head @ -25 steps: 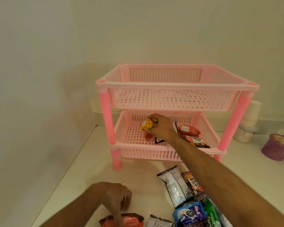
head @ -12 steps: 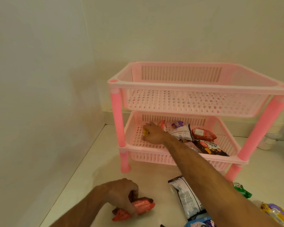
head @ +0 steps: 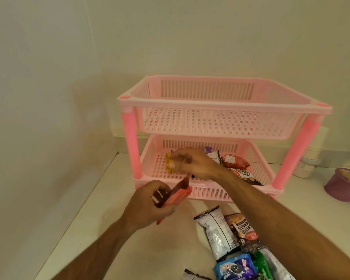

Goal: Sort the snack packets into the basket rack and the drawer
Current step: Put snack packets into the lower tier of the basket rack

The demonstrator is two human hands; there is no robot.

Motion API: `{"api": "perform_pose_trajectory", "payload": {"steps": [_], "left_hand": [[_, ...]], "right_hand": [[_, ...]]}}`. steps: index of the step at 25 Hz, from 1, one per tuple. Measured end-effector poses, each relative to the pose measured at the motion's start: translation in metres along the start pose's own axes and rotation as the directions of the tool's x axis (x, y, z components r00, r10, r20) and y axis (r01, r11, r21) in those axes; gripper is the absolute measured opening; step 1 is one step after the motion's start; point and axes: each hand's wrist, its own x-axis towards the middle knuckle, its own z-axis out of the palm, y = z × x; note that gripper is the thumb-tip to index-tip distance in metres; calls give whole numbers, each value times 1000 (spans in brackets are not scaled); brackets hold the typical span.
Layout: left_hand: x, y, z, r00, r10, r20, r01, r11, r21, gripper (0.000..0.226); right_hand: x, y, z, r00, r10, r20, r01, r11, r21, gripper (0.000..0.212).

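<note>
Pink plastic basket rack (head: 220, 107) with two holey baskets stands on the pale countertop (head: 101, 201) in the corner of the wall. Its top basket (head: 216, 122) has nothing that I can see inside. Its bottom basket (head: 208, 191) holds a yellow snack packet (head: 168, 158) at the left, a red packet (head: 235, 161) near the back right, a dark peanut packet (head: 245, 176) at the front right and a white packet (head: 215, 155) behind the hand. More packets lie on the countertop in front of the rack: a long white packet (head: 216, 232), a salted peanuts packet (head: 243, 229) just beside it, a blue cookie packet (head: 235, 268) and a green packet (head: 262, 267) near the bottom edge. A purple cup (head: 340, 185) sits well off to the right.

The right hand (head: 192, 162) reaches into the bottom basket. Its fingers are loosely bent just above the yellow snack packet, but it is too blurry to tell if they pinch it. The left hand (head: 149, 207) is in front of the rack, above the countertop. Its fingers are curled round a red and brown snack packet (head: 174, 196), which points up toward the rack.
</note>
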Motion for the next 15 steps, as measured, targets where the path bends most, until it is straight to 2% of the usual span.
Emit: {"api": "perform_pose_trajectory", "payload": {"steps": [2, 4, 6, 9, 10, 11, 12, 13, 14, 15], "left_hand": [[6, 12, 6, 987, 87, -136, -97, 993, -68, 40], [12, 22, 10, 974, 119, -195, -144, 982, -122, 41], [14, 30, 14, 977, 95, -191, -126, 979, -159, 49], [11, 36, 22, 980, -94, -176, 70, 988, -137, 65], [8, 36, 23, 978, -166, -124, 156, 984, -87, 65], [3, 34, 25, 973, -233, 0, 233, 972, -13, 65], [-4, 32, 27, 937, -293, 193, 282, 956, 81, 67], [-12, 32, 29, 844, -346, 410, 298, 938, 179, 70], [-20, 34, 33, 708, -386, 591, 280, 922, 267, 72], [-28, 36, 39, 577, -405, 709, 221, 913, 342, 71]], "right_hand": [[-22, -8, -6, 988, -53, 144, 61, 997, -52, 41], [-36, -12, -8, 979, -83, 185, 89, 996, -24, 35], [-44, -11, -13, 982, -92, 165, 86, 995, 43, 28], [-47, -3, -32, 997, -84, 3, 81, 976, 201, 21], [-46, 2, -40, 994, -75, -85, 96, 954, 285, 21], [-44, 7, -45, 984, -46, -170, 105, 928, 359, 21], [-42, 12, -50, 971, -1, -238, 99, 911, 401, 23], [-40, 18, -52, 956, 50, -288, 73, 914, 399, 25], [-36, 24, -51, 945, 88, -314, 32, 934, 357, 28], [-33, 30, -49, 941, 115, -319, -19, 958, 287, 30]]}}
